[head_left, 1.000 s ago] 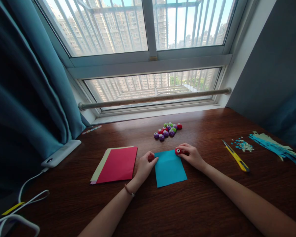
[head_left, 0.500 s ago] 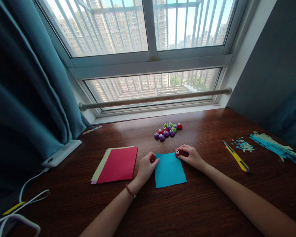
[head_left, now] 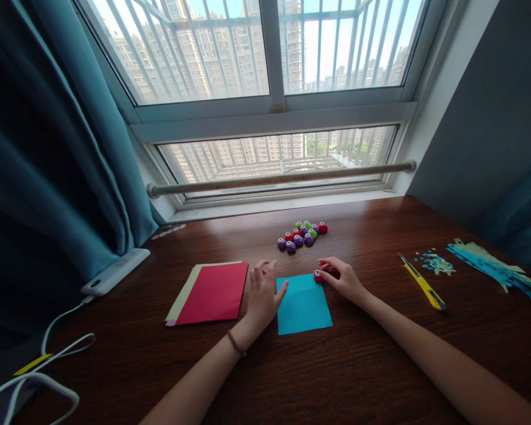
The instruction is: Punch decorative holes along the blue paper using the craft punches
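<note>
A square of light-blue paper lies flat on the table between my two hands. At its far right corner sits a small red craft punch with a white top. My right hand has its thumb against the punch, while its other fingers are lifted and spread apart from it. On the paper's left side, my left hand is open with spread fingers, the thumb near the paper's edge and nothing held. Farther back stands a cluster of purple, red and green punches.
A stack of coloured paper, red on top, lies left of my left hand. To the right are a yellow utility knife, tiny paper bits and cut paper strips. A white power strip with a cable is at far left.
My left hand has let go of the paper's edge, opening and spreading its fingers. My right fingers have lifted away from the red punch, with the thumb staying on it.
</note>
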{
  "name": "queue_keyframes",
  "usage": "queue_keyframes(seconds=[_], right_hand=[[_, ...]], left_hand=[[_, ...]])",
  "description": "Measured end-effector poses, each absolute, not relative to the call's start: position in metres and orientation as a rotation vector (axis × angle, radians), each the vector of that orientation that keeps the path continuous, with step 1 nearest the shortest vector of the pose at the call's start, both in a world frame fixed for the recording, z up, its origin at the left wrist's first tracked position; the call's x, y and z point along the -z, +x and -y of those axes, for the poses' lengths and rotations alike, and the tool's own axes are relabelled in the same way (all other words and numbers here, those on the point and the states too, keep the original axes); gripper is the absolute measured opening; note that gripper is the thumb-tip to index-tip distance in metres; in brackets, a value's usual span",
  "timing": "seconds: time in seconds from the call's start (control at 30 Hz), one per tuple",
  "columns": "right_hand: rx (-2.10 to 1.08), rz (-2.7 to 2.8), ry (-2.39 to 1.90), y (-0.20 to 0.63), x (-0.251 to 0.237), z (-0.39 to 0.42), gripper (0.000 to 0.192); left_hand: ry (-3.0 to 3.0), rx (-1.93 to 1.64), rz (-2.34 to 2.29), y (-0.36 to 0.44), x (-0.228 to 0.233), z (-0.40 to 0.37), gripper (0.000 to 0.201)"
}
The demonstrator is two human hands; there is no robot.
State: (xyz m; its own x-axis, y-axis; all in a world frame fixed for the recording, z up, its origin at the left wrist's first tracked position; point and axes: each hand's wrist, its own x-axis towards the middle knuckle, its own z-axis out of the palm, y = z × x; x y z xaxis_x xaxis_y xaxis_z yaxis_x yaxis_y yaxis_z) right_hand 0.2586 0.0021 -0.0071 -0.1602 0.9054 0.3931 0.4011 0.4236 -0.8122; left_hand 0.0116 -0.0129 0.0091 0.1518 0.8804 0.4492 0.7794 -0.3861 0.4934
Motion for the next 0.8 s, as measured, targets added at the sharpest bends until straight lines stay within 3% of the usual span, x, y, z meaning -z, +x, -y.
queue_keyframes(seconds=[0.23,0.53,0.8], right_hand=[[-0.494,1.679,-1.207,0.262,0.013,-0.004,0.031],[0.088,2.092,-1.248,0.254,0.001,0.017,0.04],[0.274,2.34,-1.178,0.248,-0.004,0.017,0.035]], left_hand=[[2.903,-0.687,-1.327,0.05,-0.024,0.022,0.05],[2.934,-0.618,-1.236,0.065,-0.01,0.017,0.045],[2.892,-0.622,-1.26,0.068,-0.007,0.014,0.032]])
